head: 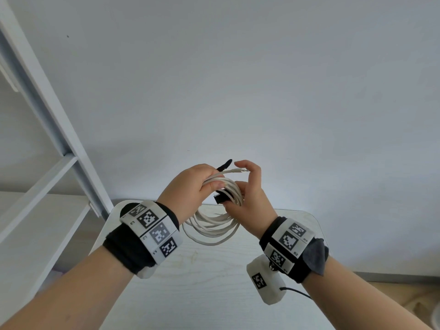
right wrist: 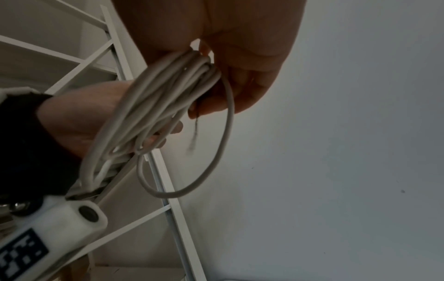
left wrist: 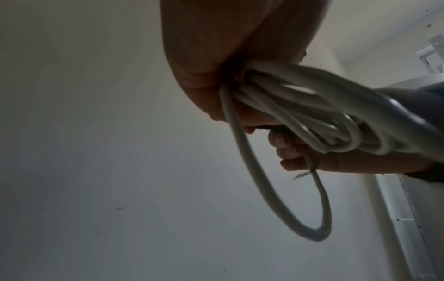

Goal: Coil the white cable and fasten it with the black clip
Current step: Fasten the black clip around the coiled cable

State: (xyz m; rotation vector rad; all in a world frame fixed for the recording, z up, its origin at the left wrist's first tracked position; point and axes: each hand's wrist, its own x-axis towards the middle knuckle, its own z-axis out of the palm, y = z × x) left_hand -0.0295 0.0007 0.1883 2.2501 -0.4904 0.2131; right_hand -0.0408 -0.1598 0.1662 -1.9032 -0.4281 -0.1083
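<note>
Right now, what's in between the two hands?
The coiled cable bunches between the left hand and right hand, with the black clip wrapped at the gap. The head view shows it best.

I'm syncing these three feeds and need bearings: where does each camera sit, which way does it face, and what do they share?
Head: worn on the head, looks down at both hands, left hand gripping the white cable, black clip, table.
Left wrist: under the left palm, facing up at wall.
Right wrist: under the right hand, facing shelf frame.
Shared: all three show the coil.
</note>
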